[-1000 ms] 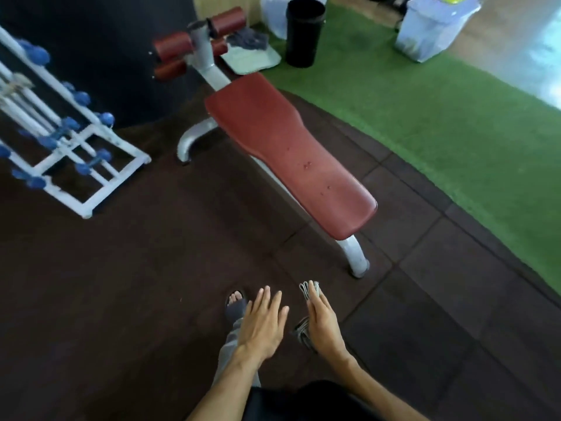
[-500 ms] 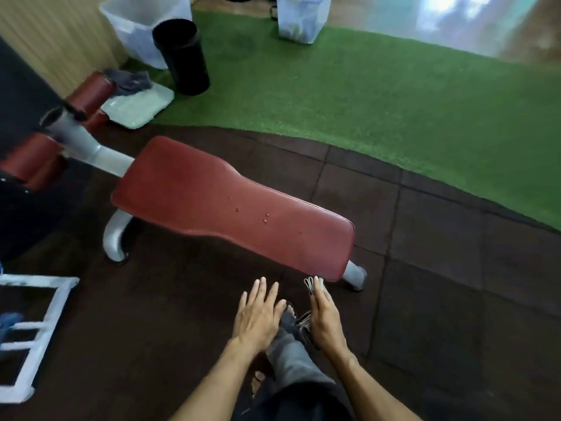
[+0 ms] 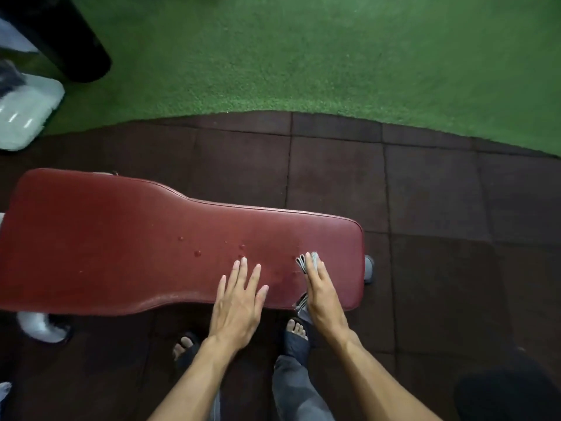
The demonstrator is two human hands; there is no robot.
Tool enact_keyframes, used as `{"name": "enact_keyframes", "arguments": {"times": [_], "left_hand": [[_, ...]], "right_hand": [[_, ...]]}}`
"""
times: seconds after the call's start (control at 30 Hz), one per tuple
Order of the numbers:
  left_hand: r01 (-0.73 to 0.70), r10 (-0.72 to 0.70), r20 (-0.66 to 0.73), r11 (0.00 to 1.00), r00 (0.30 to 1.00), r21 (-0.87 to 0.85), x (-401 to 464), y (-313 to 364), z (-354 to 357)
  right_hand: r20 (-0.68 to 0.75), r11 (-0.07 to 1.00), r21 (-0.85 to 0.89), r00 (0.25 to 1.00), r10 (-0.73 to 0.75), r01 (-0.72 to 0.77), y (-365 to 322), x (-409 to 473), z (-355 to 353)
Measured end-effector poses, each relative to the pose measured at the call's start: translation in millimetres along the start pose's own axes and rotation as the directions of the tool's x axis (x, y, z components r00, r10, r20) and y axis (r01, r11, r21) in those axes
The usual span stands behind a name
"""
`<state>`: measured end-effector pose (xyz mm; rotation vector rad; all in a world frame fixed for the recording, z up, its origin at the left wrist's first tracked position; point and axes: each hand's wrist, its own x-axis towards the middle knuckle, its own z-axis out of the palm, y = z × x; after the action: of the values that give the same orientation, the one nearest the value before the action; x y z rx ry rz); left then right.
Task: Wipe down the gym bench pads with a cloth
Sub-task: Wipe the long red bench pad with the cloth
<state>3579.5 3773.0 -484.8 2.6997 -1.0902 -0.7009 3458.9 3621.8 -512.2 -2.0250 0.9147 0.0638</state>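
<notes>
Two hands over the bench, one head view only. Bench pad [image 3: 127, 238] lies crosswise under the camera, dark red vinyl, wide end at left, narrow end at right, on dark rubber floor tiles [image 3: 425, 208] with green turf [image 3: 303, 56] beyond. Water droplets [image 3: 197, 253] sit mid-pad, just ahead of the fingers, so wiping looks not yet started.

Left hand [image 3: 238, 302] flat, fingers straight and spread, holds nothing; over the near pad edge, contact unclear. Right hand [image 3: 323, 294] flat with fingers together, pressing a folded grey cloth [image 3: 303, 262] beneath the palm; cloth edges peek out at the fingertips and by the wrist. Cloth sits at the narrow right end of the pad, near the front edge.

Handling guess: cloth is light, soft, limp, will bunch or unfold if dragged by a corner, so keep the flat palm on the folded stack. Vinyl pad looks smooth, firm, slick where wet; the cloth should glide easily.

Also in view: bench leg [image 3: 42, 328] lower left, black bin [image 3: 69, 47] and pale plastic lid [image 3: 24, 117] upper left, sandalled feet [image 3: 296, 329] below the pad.
</notes>
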Motion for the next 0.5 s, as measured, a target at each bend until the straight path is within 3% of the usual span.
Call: {"name": "enact_keyframes", "arguments": {"times": [0.2,0.5], "left_hand": [[-0.117,0.12,-0.033,0.99,0.992,0.078,69,-55,37],[-0.244,0.27,-0.095,0.944,0.958,0.223,122,-107,90]], "right_hand": [[-0.112,0.99,-0.142,0.993,-0.038,0.022,27,56,63],[-0.289,0.927,-0.348,0.957,0.037,-0.141,45,78,131]]}}
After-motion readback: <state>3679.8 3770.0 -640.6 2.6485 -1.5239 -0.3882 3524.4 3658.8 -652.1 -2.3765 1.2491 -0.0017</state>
